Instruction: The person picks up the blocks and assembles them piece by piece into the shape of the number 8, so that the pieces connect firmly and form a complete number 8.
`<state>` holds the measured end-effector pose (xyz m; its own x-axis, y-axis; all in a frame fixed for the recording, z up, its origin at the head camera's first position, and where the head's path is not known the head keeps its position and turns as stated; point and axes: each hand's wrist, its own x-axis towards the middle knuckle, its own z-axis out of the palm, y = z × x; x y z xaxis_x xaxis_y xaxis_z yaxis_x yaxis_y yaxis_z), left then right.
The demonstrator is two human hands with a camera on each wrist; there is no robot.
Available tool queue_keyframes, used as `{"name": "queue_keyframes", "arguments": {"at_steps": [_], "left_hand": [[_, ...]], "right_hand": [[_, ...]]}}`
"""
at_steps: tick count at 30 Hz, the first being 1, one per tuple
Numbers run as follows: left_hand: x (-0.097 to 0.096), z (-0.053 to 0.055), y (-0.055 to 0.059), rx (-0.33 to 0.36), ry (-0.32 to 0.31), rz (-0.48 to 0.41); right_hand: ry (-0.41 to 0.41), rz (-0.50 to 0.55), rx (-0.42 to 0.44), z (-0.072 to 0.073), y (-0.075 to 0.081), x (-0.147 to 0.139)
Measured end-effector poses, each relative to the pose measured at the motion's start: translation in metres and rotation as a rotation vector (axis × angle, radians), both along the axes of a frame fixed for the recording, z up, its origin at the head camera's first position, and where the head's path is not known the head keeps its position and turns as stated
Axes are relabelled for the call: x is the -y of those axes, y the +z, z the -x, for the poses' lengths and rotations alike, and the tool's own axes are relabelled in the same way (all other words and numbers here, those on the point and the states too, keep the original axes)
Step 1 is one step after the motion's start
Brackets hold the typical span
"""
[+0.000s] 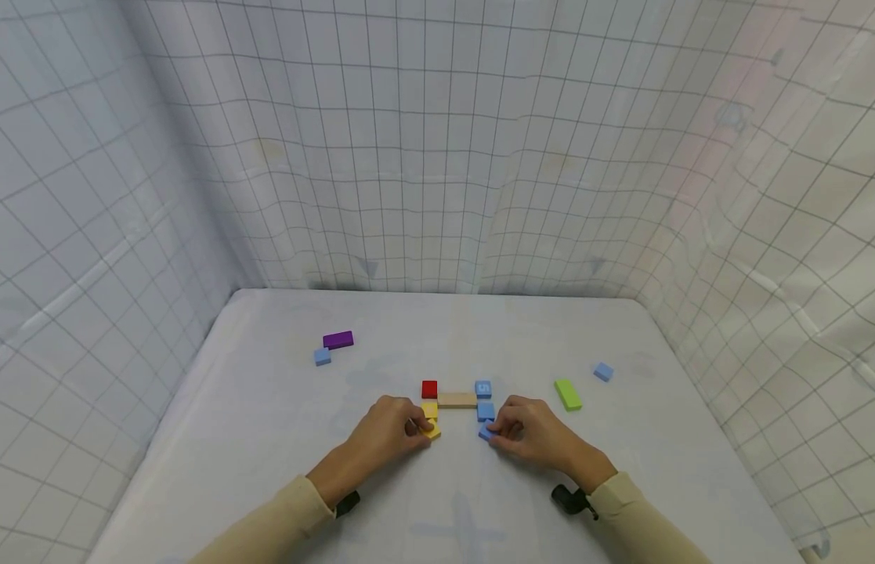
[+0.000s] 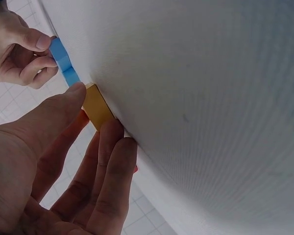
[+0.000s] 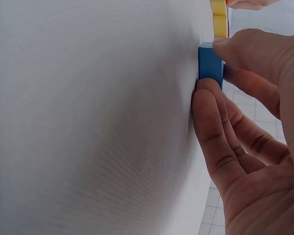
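My left hand [image 1: 395, 427] pinches a yellow block [image 2: 97, 106] between thumb and fingers, low on the white table. This block lies tilted, just nearer than a second yellow block [image 1: 429, 410], with a red block [image 1: 429, 389] beyond that. My right hand [image 1: 536, 435] pinches a blue block [image 3: 210, 63], also turned at an angle. Beyond it sit another blue block [image 1: 486, 411] and a blue block marked with a 5 [image 1: 483, 388]. A tan wooden strip [image 1: 457, 400] spans between the two columns. Fingers partly cover both pinched blocks.
A purple block [image 1: 338, 340] and a small blue block [image 1: 322, 356] lie at the back left of the table [image 1: 465, 329]. To the right are a lime green block [image 1: 568, 395] and a small blue block [image 1: 603, 371]. Grid-patterned curtains [image 1: 437, 157] enclose the table.
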<state>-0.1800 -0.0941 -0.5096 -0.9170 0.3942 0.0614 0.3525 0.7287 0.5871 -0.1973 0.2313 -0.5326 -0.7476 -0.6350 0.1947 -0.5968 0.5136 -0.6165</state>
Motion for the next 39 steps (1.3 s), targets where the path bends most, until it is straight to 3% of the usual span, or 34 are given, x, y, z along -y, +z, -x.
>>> {"name": "queue_keyframes", "arguments": {"at_steps": [22, 39], "left_hand": [[0.0003, -0.0007, 0.0011, -0.004, -0.007, -0.010], [0.0018, -0.0006, 0.0015, 0.004, -0.015, -0.049]], "right_hand": [[0.016, 0.012, -0.055, 0.0011, -0.0018, -0.0005], [0.008, 0.006, -0.033, -0.0002, 0.0010, -0.0018]]}}
